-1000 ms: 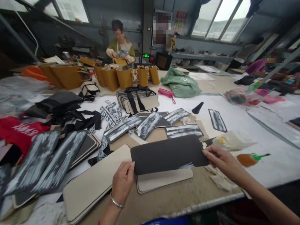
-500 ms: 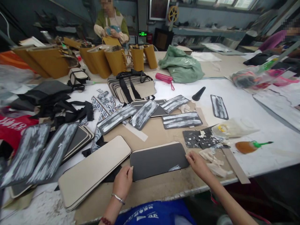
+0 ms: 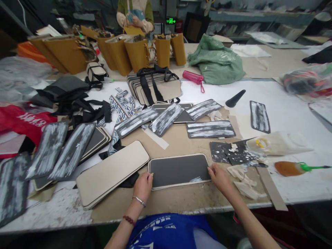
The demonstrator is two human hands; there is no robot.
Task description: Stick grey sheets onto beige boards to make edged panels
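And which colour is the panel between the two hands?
The panel is dark grey, with a whitish smear; head view.

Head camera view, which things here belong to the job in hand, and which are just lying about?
Likely part of the job:
- dark panel, touched at its ends by the left hand and right hand
- pale panels stacked beside it
- white-streaked panels, probably

Seemingly just lying about:
- pink item with a strap
- green sack
- red fabric with white lettering

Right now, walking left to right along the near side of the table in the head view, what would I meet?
Leftmost streaked panel → cream panels → left hand → dark panel → right hand → pale scraps → bottle.
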